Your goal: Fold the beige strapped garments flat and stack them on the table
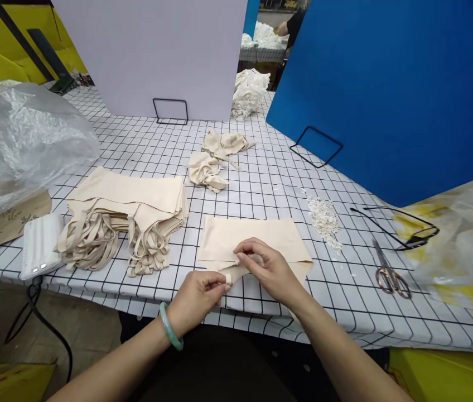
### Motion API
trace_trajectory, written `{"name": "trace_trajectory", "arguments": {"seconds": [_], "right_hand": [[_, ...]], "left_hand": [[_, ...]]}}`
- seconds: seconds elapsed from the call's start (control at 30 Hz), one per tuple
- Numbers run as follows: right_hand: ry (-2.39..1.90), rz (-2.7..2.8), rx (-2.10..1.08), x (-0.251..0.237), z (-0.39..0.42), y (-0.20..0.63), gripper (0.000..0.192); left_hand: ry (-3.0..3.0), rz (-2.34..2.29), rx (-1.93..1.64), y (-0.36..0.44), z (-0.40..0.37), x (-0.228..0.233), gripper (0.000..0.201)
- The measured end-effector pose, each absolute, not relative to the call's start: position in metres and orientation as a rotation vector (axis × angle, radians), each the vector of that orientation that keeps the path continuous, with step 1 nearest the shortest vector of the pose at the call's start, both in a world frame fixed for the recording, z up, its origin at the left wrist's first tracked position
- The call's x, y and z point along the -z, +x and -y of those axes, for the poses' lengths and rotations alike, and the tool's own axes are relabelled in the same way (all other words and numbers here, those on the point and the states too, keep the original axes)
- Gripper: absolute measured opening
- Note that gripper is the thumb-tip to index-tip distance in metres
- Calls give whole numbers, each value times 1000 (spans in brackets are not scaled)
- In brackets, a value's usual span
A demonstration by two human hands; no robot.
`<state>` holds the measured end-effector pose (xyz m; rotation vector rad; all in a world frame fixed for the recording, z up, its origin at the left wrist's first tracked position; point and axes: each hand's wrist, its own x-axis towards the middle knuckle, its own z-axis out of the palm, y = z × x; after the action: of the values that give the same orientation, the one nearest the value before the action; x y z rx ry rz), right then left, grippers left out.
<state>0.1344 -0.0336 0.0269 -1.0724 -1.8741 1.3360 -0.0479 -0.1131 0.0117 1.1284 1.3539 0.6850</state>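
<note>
The head view looks down on a worktop covered in white cloth with a black grid (270, 184), where a flat beige fabric piece with a narrow strap (253, 237) lies at the near edge, right in front of the person. The left hand (197, 298), with a green bangle on its wrist, is closed in a pinch on the end of the strap just off the near edge. The right hand (268, 268) rests on the fabric, its thumb and forefinger narrowed onto the same strap where it meets the panel. The step in hand looks like working or checking the strap join; the next move likely calls for a steady pull with the left while the right keeps the panel pinned flat.

Toward the left edge sits a neat stack of folded beige pieces with looped straps (130, 218), and beside it a white ribbed block (39, 245). Two crumpled beige pieces (215, 159) lie mid-worktop. Right of the hands are a small heap of pale trimmings (323, 218) and, near the right edge, a pair of scissors (391, 273), well apart from both hands.
</note>
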Motion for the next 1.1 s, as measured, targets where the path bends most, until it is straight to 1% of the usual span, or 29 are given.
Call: {"name": "trace_trajectory", "arguments": {"seconds": [0.17, 0.27, 0.33, 0.4, 0.47, 0.57, 0.67, 0.8, 0.87, 0.93, 1.0, 1.07, 1.1], "right_hand": [[-1036, 2310, -1014, -20, 33, 148, 20], [-952, 2465, -799, -13, 34, 144, 12], [-917, 2480, -732, -13, 32, 140, 9], [-956, 2392, -863, -21, 26, 140, 10], [-1100, 2180, -1132, -36, 16, 144, 8], [-1302, 1792, -1452, -61, -2, 157, 20], [-1299, 1589, -1638, -75, -19, 167, 32], [-1204, 1451, -1860, -75, -27, 171, 33], [-1168, 1446, -1880, -72, -27, 170, 36], [-1180, 1502, -1791, -70, -25, 168, 40], [-1221, 1597, -1586, -69, -23, 165, 41], [-1257, 1660, -1358, -69, -20, 159, 36], [-1253, 1656, -1295, -69, -18, 156, 33]], "left_hand": [[1116, -1348, -686, -49, 112, -12, 29], [1141, -1351, -676, -49, 113, -13, 31], [1156, -1358, -668, -49, 113, -13, 32], [1160, -1366, -654, -49, 113, -12, 31], [1158, -1372, -640, -49, 113, -11, 30], [1144, -1376, -622, -50, 113, -10, 28], [1141, -1377, -603, -50, 113, -11, 28], [1152, -1387, -590, -50, 112, -13, 29], [1160, -1391, -591, -50, 112, -13, 30], [1174, -1393, -595, -50, 113, -12, 29], [1189, -1389, -601, -50, 113, -12, 28], [1211, -1384, -609, -50, 113, -12, 28], [1233, -1381, -611, -50, 113, -12, 28]]}}
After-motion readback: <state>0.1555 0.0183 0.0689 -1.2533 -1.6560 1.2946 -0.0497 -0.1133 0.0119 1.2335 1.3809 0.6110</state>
